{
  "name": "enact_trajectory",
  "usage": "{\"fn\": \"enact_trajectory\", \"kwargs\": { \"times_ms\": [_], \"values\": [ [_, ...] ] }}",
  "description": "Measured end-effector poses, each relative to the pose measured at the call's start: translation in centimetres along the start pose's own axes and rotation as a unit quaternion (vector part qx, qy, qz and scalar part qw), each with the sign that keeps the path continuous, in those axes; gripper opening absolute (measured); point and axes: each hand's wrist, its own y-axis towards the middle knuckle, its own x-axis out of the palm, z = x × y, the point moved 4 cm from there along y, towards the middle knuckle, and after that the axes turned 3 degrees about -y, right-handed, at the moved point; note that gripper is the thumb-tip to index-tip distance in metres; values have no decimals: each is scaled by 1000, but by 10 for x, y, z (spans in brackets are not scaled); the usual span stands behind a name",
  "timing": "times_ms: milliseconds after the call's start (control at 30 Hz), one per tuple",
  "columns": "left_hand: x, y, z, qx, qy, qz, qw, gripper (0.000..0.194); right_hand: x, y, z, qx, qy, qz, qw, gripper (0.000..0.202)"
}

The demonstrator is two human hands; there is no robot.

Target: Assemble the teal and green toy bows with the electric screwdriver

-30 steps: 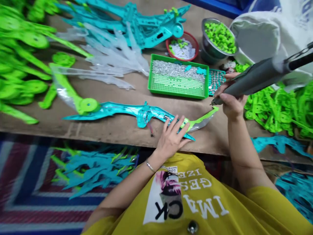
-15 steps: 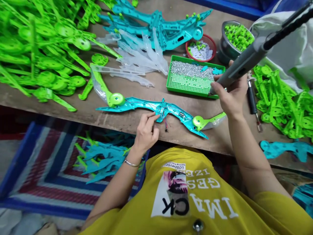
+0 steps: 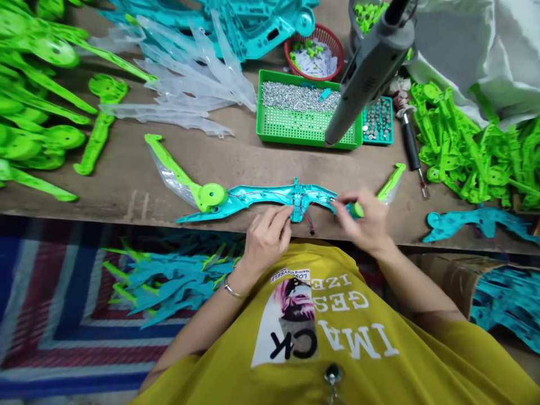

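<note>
A teal toy bow body [image 3: 261, 194] with thin wires lies along the front of the table. Lime-green arms [image 3: 212, 196] with clear plastic pieces are fitted at its two ends. My left hand [image 3: 270, 236] has its fingertips closed on the bow's middle block. Over the right half of the bow is my right hand [image 3: 367, 219], thumb and fingers pinched together; whatever lies between them is too small to make out. It partly hides the right green joint. A grey electric screwdriver [image 3: 367, 79] hangs point down behind the bow, with no hand on it.
Behind stand a green screw tray [image 3: 307, 139], a red basket [image 3: 314, 53] and a small teal tray [image 3: 377, 121]. Green parts are heaped at left and right. Clear pieces [image 3: 189, 95] lie back left. A black-handled screwdriver [image 3: 409, 140] and a teal half [image 3: 476, 222] lie right.
My right hand has let go of the electric screwdriver and come down to the bow's right half. The screwdriver now hangs free. My left hand stays at the bow's middle; the view has shifted.
</note>
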Motion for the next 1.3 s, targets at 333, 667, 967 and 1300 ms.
{"fn": "enact_trajectory", "kwargs": {
  "times_ms": [333, 667, 967, 1300],
  "values": [
    [-3, 52, -11, 31, -105, -128, 986, 48, 63, -41, -24, 26, -37, -38, 998, 28],
    [5, 67, -21, 2, -87, -162, 983, 25, 56, -10, -21, 33, 21, -15, 999, 21],
    [8, 58, -24, 47, -8, -121, 991, 19, 52, -17, -19, 19, 43, 3, 999, 18],
    [11, 37, -15, 22, 2, -49, 999, 19, 53, -15, -15, 66, 66, 7, 996, 12]
  ]
}}
